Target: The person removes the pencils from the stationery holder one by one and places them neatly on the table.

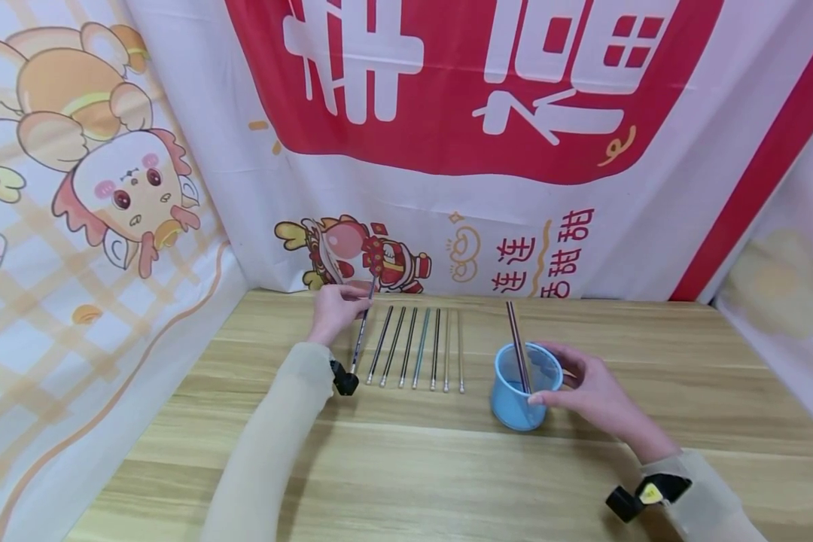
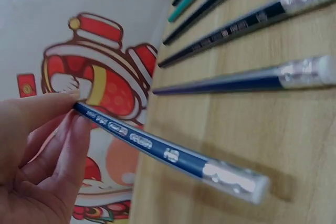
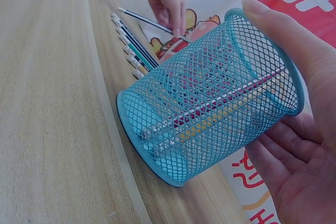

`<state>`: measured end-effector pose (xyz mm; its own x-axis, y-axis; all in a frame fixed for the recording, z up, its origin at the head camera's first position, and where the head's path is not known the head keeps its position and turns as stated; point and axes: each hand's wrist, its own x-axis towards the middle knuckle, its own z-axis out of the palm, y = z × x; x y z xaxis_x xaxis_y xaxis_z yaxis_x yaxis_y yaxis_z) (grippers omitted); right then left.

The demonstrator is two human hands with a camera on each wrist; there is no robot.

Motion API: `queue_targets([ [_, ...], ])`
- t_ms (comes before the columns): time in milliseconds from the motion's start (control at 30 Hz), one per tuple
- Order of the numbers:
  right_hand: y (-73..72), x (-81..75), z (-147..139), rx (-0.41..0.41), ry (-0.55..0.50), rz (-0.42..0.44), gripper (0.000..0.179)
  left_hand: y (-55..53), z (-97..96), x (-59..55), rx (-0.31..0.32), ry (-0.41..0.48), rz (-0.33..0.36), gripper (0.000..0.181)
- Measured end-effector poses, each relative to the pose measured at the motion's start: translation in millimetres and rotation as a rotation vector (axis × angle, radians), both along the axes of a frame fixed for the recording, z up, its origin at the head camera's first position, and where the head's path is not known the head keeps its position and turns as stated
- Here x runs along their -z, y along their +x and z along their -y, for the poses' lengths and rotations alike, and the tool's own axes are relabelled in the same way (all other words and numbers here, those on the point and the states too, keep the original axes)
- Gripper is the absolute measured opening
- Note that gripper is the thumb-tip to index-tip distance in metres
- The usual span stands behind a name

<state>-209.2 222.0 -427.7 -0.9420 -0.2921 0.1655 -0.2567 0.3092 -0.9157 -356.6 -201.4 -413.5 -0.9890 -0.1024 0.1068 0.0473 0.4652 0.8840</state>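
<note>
My left hand [image 1: 339, 307] pinches a dark blue pencil [image 2: 136, 139] between thumb and fingers at the end away from its white eraser. The eraser end slants down toward me, close over the table in the left wrist view. To the right lies a row of pencils [image 1: 407, 350], mostly dark with one teal and two pale ones, eraser ends toward me. My right hand [image 1: 592, 393] holds a light blue mesh pen cup [image 1: 515, 410] by its rim, thumb on the near side, fingers behind. Two pencils [image 1: 519, 350] lean inside it, one dark red, one yellow in the right wrist view.
The wood-grain table [image 1: 406, 474] ends at a printed cloth [image 1: 447, 181] hanging behind it. Another patterned cloth [image 1: 61, 316] borders the left side. A small black camera [image 1: 344, 378] sits on the left wrist, close to the held pencil in the head view.
</note>
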Motion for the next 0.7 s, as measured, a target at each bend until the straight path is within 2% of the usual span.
queue_targets([
  [200,-1.2,1.0,-1,0.004,0.015,0.002,0.074,-6.3,2.1,16.3,-0.054,-0.028,0.084,0.018],
  [400,-1.0,1.4,-3,0.009,0.017,0.003,0.074,-9.6,-0.2,30.0,-0.092,-0.034,0.119,0.019],
  [700,-1.1,2.0,-2,0.003,0.000,0.006,0.075,-7.9,-7.4,39.0,-0.126,-0.087,0.155,0.023],
])
